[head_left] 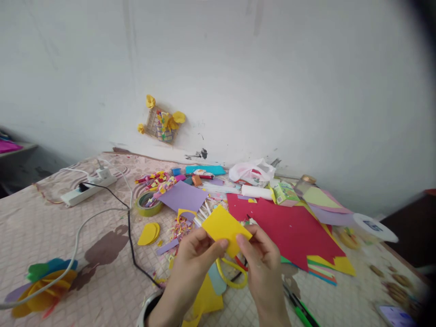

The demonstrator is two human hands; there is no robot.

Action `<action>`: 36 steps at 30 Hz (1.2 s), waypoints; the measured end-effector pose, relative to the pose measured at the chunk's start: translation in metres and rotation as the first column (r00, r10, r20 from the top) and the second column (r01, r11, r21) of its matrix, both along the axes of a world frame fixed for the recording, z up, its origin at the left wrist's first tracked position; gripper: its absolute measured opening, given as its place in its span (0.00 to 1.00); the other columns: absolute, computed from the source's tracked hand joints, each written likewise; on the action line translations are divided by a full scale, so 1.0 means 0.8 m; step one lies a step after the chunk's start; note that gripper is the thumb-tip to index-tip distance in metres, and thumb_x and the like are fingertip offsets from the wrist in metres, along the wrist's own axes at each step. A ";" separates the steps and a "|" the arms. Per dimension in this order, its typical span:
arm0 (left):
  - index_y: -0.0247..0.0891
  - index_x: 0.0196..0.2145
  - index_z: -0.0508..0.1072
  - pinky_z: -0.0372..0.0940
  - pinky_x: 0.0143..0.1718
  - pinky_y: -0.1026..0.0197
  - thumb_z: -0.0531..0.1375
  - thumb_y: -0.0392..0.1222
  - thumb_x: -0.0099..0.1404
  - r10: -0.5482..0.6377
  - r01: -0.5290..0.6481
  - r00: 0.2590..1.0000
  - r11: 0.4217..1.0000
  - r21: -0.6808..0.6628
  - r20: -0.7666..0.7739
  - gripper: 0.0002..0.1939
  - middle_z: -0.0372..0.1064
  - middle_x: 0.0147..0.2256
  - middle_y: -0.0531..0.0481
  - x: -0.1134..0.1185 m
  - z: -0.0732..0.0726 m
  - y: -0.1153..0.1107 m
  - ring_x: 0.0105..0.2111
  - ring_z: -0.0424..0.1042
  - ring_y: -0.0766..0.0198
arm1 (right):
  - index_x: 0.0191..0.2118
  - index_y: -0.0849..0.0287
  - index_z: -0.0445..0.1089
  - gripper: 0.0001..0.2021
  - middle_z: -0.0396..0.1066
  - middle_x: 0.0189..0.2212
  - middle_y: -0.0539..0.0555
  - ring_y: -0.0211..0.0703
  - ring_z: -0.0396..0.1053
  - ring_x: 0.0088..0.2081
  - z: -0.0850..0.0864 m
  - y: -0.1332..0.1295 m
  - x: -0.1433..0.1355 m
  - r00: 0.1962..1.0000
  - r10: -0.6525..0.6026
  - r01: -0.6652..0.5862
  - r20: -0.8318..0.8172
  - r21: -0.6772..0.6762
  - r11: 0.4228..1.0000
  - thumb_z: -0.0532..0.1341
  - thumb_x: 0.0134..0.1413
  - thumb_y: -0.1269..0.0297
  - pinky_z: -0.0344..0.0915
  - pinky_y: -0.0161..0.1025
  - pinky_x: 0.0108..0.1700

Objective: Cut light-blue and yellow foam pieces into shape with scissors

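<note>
Between my two hands I hold a square of yellow paper (223,223) above the table. My left hand (195,259) pinches its lower left side with the thumb on top. At its right corner my right hand (260,256) grips it the same way. Beneath my hands lie a yellow ring (233,285), probably a scissors handle, and more yellow paper (209,297). Several yellow paper circles (149,234) are stacked left of my left hand. A green utility knife (301,311) lies right of my right hand.
Red paper sheets (269,227) spread at the right, purple paper (184,198) behind my hands. A roll of tape (149,203) lies left. A power strip (89,190) trails cables across the table. Colourful paper petals (47,288) lie front left, a phone (395,315) front right.
</note>
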State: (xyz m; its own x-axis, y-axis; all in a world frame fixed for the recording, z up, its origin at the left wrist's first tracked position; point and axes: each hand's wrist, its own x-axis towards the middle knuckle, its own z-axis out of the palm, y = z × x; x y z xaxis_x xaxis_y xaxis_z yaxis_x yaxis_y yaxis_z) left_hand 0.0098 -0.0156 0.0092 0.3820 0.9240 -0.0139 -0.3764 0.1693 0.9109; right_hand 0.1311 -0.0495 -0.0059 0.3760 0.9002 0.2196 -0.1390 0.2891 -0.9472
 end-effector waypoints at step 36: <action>0.37 0.23 0.68 0.57 0.29 0.64 0.58 0.39 0.60 0.129 -0.008 0.951 0.919 0.394 -0.280 0.08 0.64 0.22 0.52 -0.028 -0.006 0.021 0.25 0.63 0.65 | 0.25 0.56 0.68 0.07 0.63 0.20 0.46 0.36 0.59 0.22 0.003 0.004 0.027 0.971 -0.068 0.071 -0.228 0.008 0.997 0.66 0.46 0.63 0.57 0.31 0.23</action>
State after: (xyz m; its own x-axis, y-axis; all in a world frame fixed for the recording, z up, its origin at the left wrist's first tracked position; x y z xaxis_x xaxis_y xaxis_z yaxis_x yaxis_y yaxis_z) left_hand -0.0126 0.0014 0.0044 0.3516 0.9034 0.2453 -0.0792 -0.2324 0.9694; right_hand 0.1527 -0.0461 -0.0038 0.4792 0.8672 0.1355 -0.3288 0.3205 -0.8883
